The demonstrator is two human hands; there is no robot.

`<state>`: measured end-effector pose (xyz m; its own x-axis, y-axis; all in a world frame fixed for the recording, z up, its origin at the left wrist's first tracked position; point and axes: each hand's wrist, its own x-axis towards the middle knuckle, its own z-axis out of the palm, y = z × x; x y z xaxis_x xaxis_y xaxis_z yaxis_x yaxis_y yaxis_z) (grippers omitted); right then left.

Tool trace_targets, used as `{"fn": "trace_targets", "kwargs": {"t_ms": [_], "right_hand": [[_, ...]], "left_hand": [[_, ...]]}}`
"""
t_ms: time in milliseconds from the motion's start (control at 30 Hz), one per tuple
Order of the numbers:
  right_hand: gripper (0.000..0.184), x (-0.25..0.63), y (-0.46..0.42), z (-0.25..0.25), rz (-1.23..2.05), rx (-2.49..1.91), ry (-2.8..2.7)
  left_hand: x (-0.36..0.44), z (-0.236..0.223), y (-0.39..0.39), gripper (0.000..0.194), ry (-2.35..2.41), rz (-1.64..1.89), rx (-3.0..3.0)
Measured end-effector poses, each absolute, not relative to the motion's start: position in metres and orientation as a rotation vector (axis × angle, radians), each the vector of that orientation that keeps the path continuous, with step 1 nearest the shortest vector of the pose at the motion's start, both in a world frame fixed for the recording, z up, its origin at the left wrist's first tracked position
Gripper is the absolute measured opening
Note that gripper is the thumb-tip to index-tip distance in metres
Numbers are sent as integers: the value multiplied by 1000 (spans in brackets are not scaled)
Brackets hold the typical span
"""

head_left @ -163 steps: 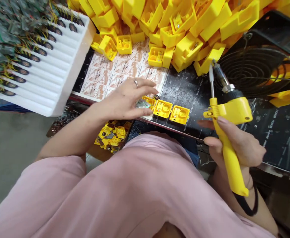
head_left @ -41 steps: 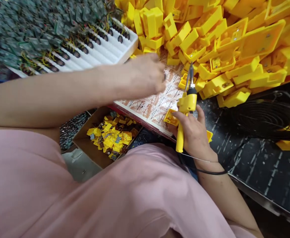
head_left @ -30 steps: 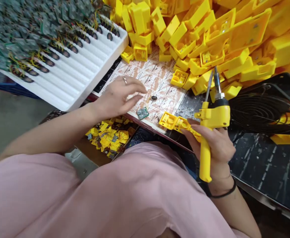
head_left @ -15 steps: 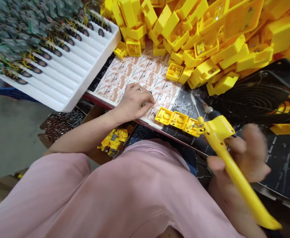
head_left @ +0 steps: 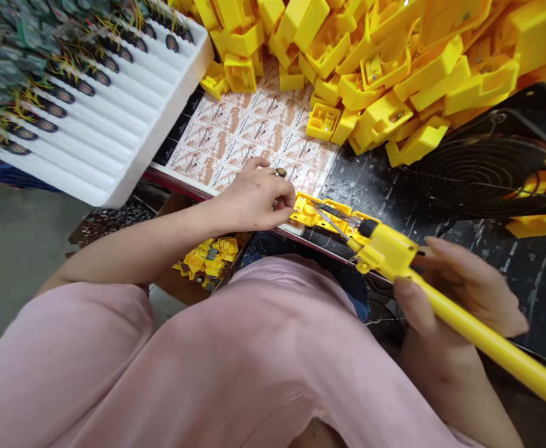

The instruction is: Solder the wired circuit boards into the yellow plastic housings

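A row of three small yellow plastic housings (head_left: 304,210) lies along the table's near edge. My left hand (head_left: 266,194) is at the row's left end, fingers curled and pinched, the tips against the leftmost housing. Whatever is between those fingers is mostly hidden; a small dark round thing shows by the knuckles, next to a ring. In my right hand (head_left: 459,292) is a yellow soldering gun (head_left: 389,249) with a long handle. Its metal tip and thin feed tube point left over the row, close to the leftmost and middle housings.
A white foam tray (head_left: 127,143) with wired boards and round parts stands at left. Yellow housings (head_left: 380,118) are heaped at the back. A black fan (head_left: 482,168) sits at right. Printed sheets (head_left: 254,130) cover part of the table. Below the edge is a box of yellow parts (head_left: 211,258).
My right hand has brought the soldering gun left and lowered its tip over the row. My left hand has moved slightly right, up to the leftmost housing. The view has shifted a little.
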<state>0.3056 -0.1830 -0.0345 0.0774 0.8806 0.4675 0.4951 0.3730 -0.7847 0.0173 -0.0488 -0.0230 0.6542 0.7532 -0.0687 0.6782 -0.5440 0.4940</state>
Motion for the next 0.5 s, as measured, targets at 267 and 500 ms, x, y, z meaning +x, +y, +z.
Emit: {"fn": "trace_targets", "kwargs": {"t_ms": [267, 500], "right_hand": [[24, 306, -164, -14, 356, -931, -2144], [28, 298, -163, 0, 353, -901, -2233]], "left_hand": [[32, -11, -41, 13, 1155, -103, 2457], [36, -7, -35, 14, 1119, -209, 2536]]}}
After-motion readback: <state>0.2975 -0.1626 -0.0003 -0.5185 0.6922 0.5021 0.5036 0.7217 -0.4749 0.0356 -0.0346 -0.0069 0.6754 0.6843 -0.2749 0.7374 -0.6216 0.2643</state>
